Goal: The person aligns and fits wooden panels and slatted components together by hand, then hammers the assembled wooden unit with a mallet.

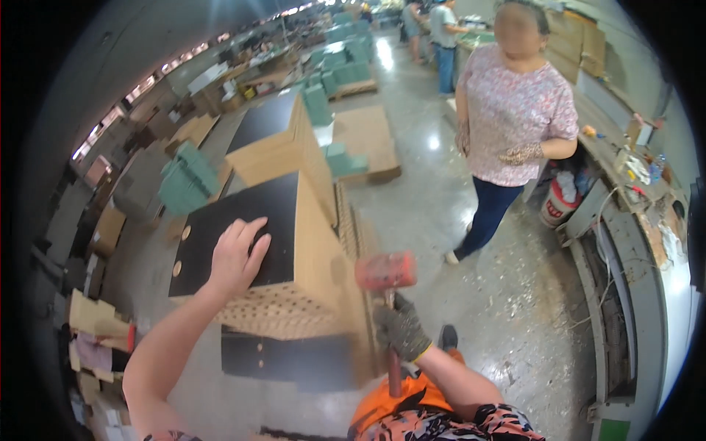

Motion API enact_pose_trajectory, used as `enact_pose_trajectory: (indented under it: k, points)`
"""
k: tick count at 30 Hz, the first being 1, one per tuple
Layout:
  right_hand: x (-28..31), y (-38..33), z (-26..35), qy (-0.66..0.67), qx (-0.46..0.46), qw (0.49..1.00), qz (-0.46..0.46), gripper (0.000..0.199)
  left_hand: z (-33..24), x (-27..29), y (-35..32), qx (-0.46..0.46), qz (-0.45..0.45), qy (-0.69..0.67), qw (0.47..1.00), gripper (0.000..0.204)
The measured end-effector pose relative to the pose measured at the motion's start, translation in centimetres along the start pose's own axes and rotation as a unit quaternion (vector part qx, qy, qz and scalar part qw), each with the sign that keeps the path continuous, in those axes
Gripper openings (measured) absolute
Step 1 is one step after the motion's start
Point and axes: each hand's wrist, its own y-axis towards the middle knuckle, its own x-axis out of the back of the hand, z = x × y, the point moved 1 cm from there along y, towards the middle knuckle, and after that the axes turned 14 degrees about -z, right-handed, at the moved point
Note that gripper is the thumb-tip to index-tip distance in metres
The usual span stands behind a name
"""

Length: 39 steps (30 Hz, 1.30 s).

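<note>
My left hand (237,256) is bare and lies flat, fingers apart, on the black top panel (220,235) of a tall stack of brown boards (323,272). My right hand (401,328) wears a dark knit glove and grips the wooden handle of a mallet, its orange-red head (386,270) blurred beside the right side of the stack. The front edge of the stack shows rows of small drilled holes (276,312).
A second black-topped board stack (272,140) stands behind the first. A person in a patterned top (515,110) stands on the grey floor to the right. A cluttered workbench (632,220) runs along the right wall. Green stacked items (187,180) and pallets sit further back.
</note>
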Motion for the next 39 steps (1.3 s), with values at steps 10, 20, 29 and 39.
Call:
enact_pose_trajectory:
  k: [10,20,29,39]
  points:
    - [-2.6,1.6,-0.2,0.018,-0.023,0.999,0.034,0.025,0.4,-0.3,-0.5,0.028,0.025,0.021,0.999,0.030]
    - [-4.4,2.2,-2.1,-0.050,0.216,0.969,0.105,0.031,0.4,-0.1,-0.4,0.046,0.032,0.018,0.998,0.031]
    - [-3.7,3.8,-1.7,-0.081,0.033,0.994,0.071,0.028,0.2,-0.6,-0.2,0.042,0.044,0.030,0.998,0.030]
    - [-1.8,6.1,-3.1,-0.005,-0.057,0.998,-0.016,0.030,0.2,-0.6,0.2,0.038,0.052,0.028,0.998,0.029]
